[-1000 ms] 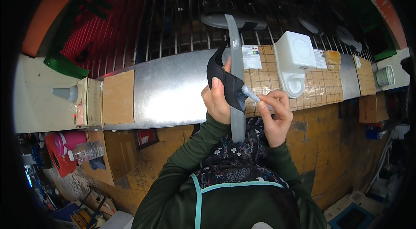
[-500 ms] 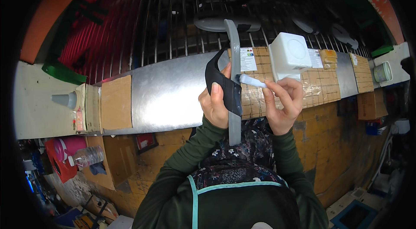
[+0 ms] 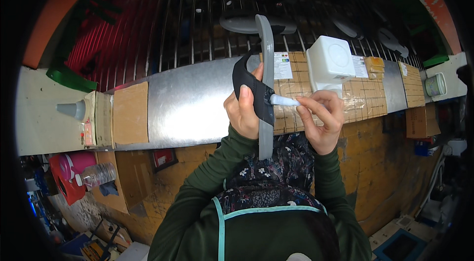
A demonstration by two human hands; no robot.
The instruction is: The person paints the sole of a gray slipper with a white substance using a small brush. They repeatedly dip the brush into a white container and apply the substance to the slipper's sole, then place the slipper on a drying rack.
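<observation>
My left hand (image 3: 243, 109) grips a slide sandal by its broad black strap (image 3: 251, 87), fingers inside the strap and thumb on its outside. The sandal's grey sole (image 3: 266, 49) stands on edge, nearly upright in view. Between the thumb and fingers of my right hand (image 3: 323, 119) is a short, whitish stick-shaped applicator (image 3: 284, 100). The applicator's left end touches the sandal where strap and sole meet; its exact tip is hard to make out. Just beyond my right hand, a white square container (image 3: 332, 61) stands on the cardboard-covered ledge.
A rack of metal bars (image 3: 197, 19) beyond the ledge carries several sandals, one a grey-soled sandal (image 3: 242, 25). Cardboard (image 3: 365, 94) covers the metal ledge (image 3: 185, 105) on the right. At left are a cardboard piece (image 3: 131, 113), a grey cone-shaped cup (image 3: 73, 109) and a plastic bottle (image 3: 98, 174).
The applicator has slid slightly down along the strap's edge and now lies flatter. My left hand and the sandal have shifted a little up.
</observation>
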